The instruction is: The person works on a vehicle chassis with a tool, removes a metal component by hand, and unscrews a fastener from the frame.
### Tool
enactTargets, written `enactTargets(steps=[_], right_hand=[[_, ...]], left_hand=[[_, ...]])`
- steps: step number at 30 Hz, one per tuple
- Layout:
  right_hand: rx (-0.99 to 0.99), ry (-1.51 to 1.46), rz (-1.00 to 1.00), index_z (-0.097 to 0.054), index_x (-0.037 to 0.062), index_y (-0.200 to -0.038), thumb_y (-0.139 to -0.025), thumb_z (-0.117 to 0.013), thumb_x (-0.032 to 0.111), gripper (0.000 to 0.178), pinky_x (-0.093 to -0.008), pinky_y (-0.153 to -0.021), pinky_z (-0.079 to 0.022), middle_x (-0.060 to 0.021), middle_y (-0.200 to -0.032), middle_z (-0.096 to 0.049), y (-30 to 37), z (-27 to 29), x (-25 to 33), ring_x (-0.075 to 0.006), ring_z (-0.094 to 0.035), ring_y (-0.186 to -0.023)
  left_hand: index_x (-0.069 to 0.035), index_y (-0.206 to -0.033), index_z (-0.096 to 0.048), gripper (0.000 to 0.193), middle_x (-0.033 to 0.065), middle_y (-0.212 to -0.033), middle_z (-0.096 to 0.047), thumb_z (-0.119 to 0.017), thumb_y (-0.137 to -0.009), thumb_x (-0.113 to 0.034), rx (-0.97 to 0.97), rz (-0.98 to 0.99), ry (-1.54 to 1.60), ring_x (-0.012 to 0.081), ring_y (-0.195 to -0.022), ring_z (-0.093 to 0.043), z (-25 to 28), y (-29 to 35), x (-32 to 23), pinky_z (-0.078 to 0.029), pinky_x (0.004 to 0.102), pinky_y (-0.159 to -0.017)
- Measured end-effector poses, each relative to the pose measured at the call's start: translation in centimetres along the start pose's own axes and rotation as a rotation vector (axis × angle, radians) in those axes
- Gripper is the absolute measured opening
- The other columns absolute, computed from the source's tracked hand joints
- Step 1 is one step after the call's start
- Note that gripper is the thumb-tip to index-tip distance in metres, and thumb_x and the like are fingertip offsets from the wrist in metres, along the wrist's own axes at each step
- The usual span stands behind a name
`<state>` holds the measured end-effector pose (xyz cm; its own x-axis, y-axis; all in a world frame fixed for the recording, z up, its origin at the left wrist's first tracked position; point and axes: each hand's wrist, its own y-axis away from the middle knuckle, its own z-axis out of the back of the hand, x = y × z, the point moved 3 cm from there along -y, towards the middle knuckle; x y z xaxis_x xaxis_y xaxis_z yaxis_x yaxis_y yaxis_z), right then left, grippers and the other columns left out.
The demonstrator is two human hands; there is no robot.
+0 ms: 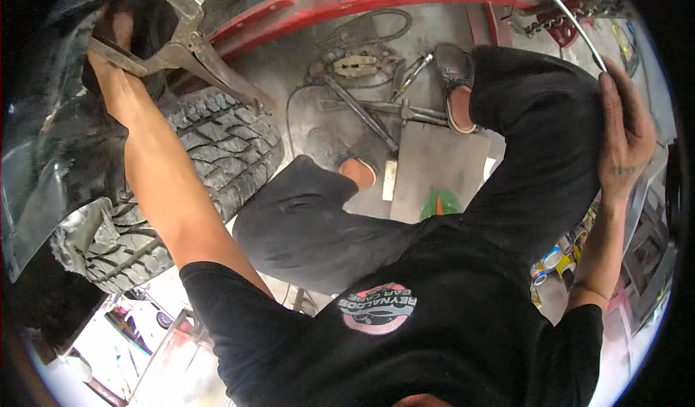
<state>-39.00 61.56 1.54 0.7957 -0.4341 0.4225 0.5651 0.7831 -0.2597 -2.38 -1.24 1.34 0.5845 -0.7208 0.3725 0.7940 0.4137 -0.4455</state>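
My left arm reaches up along the dark vehicle panel (43, 168). My left hand (123, 29) is in shadow behind a worn metal bracket-like piece (190, 41) with several arms, which crosses in front of my wrist; its fingers are hidden. Just below that piece is a knobby tire (224, 139). Over at the far right, my right hand (626, 128) rests by my bent knee. Its fingers are closed round the lower end of a slim, silvery, slightly curved metal rod (572, 18), which points up and to the left.
A red metal beam (311, 13) arches across the far side. Between my feet lie a hammer (405, 112), a metal bar (358, 110) and a cable (289, 110). A chain (543, 25) hangs at upper right. Several cans (550, 259) stand beside my right forearm.
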Motion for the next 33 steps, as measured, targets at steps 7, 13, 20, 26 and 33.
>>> enactTargets(steps=[7, 13, 20, 26, 33], right_hand=[[-0.061, -0.093, -0.01, -0.071, 0.0005, -0.114, -0.098, -0.063, 0.011, 0.021, -0.0278, -0.084, -0.05, -0.0116, -0.095, -0.073, -0.7, -0.1, 2.3, -0.0147, -0.067, -0.09], [-0.033, -0.093, -0.069, -0.071, 0.0018, -0.114, -0.096, -0.064, 0.011, 0.021, -0.0286, -0.081, -0.05, -0.0137, -0.093, -0.072, -0.9, 0.2, 2.2, -0.0156, -0.067, -0.088], [-0.081, -0.1, -0.039, -0.071, 0.002, -0.118, -0.098, -0.063, 0.013, 0.023, -0.0285, -0.087, -0.051, -0.0129, -0.101, -0.074, 0.1, 0.1, 0.3, -0.016, -0.068, -0.095], [-0.09, -0.078, -0.016, -0.069, -0.0025, -0.117, -0.099, -0.06, 0.01, 0.024, -0.0324, -0.093, -0.048, -0.0156, -0.106, -0.073, -0.1, 0.2, 0.5, -0.0207, -0.067, -0.1], [-0.023, -0.1, -0.068, -0.066, -0.0052, -0.12, -0.101, -0.058, 0.01, 0.026, -0.0315, -0.094, -0.047, -0.015, -0.107, -0.072, 0.3, -0.4, -0.5, -0.0192, -0.066, -0.101]], left_hand=[[-0.013, -0.154, -0.039, 0.064, 0.0216, -0.156, -0.038, -0.039, -0.104, -0.054, -0.085, 0.394, 1.73, 0.0476, -0.144, -0.033, -3.5, 0.9, -0.5, -0.025, 0.0491, -0.122], [-0.01, -0.151, -0.04, 0.062, 0.0219, -0.153, -0.041, -0.042, -0.103, -0.049, -0.016, 0.26, 0.457, 0.0457, -0.141, -0.036, -1.6, 1.9, -1.5, -0.028, 0.0485, -0.119], [-0.007, -0.149, -0.042, 0.059, 0.0223, -0.148, -0.044, -0.045, -0.103, -0.044, 0.028, 0.249, 0.393, 0.0436, -0.137, -0.04, -2.2, 2.4, -2.4, -0.032, 0.0477, -0.117], [-0.004, -0.147, -0.043, 0.057, 0.0226, -0.145, -0.047, -0.048, -0.102, -0.039, -0.037, 0.363, 0.493, 0.0417, -0.135, -0.044, 1.0, 4.8, -1.6, -0.035, 0.047, -0.114], [0.0, -0.144, -0.044, 0.055, 0.0229, -0.14, -0.05, -0.051, -0.101, -0.034, -0.068, 0.488, 0.614, 0.0396, -0.131, -0.048, 2.0, 7.1, -3.3, -0.039, 0.0463, -0.111]])
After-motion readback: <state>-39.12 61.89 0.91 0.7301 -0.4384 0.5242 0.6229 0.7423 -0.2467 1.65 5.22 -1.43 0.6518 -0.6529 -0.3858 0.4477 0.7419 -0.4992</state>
